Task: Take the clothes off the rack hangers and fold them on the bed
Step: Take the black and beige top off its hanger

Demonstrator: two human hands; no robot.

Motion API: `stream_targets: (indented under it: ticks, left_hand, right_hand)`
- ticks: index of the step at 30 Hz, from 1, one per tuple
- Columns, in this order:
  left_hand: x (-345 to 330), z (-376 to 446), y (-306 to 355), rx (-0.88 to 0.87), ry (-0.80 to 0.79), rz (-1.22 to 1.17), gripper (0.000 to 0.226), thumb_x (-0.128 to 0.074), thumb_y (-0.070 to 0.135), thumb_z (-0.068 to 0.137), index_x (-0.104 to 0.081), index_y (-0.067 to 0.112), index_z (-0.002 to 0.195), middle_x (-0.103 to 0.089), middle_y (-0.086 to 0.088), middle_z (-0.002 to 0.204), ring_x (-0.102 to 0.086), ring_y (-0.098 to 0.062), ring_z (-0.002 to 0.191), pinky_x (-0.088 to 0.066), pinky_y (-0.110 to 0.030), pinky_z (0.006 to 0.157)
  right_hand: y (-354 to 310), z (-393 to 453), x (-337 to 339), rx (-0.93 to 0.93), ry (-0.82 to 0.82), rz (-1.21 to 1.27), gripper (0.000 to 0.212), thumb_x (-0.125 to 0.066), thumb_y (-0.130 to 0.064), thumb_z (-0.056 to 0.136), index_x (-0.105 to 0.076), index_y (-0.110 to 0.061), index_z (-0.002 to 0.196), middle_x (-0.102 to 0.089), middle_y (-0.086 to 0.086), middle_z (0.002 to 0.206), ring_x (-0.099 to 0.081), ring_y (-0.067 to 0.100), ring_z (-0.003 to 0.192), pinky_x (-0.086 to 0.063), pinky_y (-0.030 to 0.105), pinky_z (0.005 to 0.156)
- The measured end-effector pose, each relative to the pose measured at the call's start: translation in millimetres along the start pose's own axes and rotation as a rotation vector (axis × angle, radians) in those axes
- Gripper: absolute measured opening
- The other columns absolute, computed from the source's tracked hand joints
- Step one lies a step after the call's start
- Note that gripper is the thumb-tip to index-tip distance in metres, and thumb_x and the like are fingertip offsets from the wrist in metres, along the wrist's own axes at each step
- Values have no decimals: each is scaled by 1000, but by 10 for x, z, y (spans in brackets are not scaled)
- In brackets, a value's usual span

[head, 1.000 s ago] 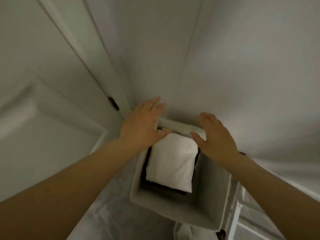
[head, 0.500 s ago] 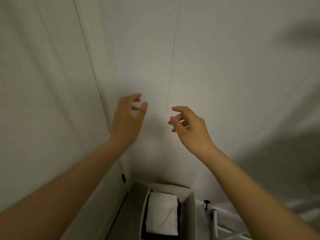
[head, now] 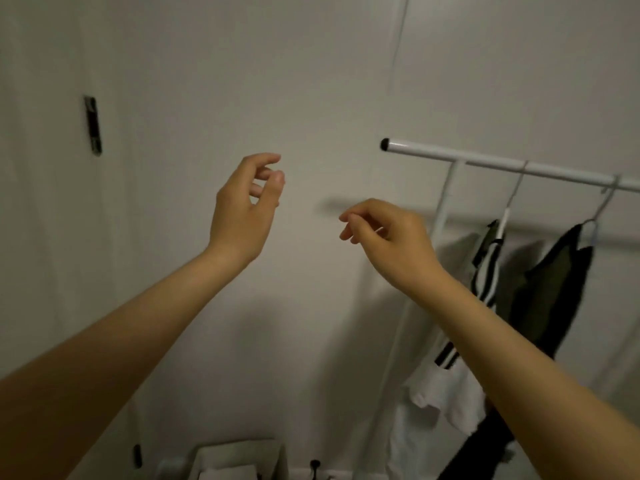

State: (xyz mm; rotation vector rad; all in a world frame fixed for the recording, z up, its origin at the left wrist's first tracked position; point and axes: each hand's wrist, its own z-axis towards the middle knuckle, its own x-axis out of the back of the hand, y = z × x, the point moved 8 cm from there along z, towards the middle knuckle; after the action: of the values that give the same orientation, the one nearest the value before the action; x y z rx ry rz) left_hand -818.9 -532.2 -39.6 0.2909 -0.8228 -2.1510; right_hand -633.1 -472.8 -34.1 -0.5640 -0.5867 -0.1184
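Note:
A white clothes rack runs across the upper right, its black-capped rail end pointing left. Two garments hang from it on hangers: a white top with black stripes and, to its right, a dark olive garment. My left hand is raised in mid-air in front of the wall, fingers loosely curled, holding nothing. My right hand hovers left of the rack's upright post, fingers loosely curled and empty, a short way from the striped top. The bed is out of view.
A pale fabric storage bin shows at the bottom edge by the wall. A door with a dark hinge stands at the left. A plain white wall fills the middle.
The view has risen and swung right from the bin to the rack. Both hands left the bin's rim and lifted into the air, empty.

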Motion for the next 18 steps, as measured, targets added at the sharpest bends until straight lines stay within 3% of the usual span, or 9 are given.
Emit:
stream_targets:
  ticks: [3, 7, 12, 18]
  left_hand:
    - [-368, -226, 517, -19, -51, -52, 18, -44, 24, 97, -54, 27, 112, -61, 1, 98, -56, -12, 77, -42, -9, 61]
    - [-946, -543, 932, 10, -159, -68, 16, -46, 29, 96, -54, 31, 110, -63, -1, 100, -58, -15, 77, -44, -23, 65]
    - [-1530, -919, 1301, 18, -240, -93, 15, -47, 29, 96, -56, 29, 108, -62, -1, 97, -58, -16, 80, -44, -24, 68]
    - [-2191, -1024, 1566, -37, -339, -38, 14, -48, 31, 95, -59, 31, 103, -65, 2, 98, -61, -20, 85, -50, -32, 76]
  right_hand:
    - [-7, -362, 729, -25, 47, -46, 16, -52, -18, 93, -67, -21, 90, -67, -15, 75, -64, 5, 76, -53, 28, 73]
    - [101, -884, 1579, -79, 74, -131, 15, -51, -19, 93, -65, -25, 91, -67, -16, 75, -65, 6, 76, -55, 32, 75]
    - [363, -1408, 2468, -199, 148, -213, 15, -51, -21, 93, -64, -28, 91, -67, -15, 73, -65, 5, 75, -55, 34, 77]
    - [795, -1787, 3118, -348, 239, -181, 18, -50, -17, 93, -63, -30, 89, -70, -6, 74, -66, 8, 69, -53, 30, 69]
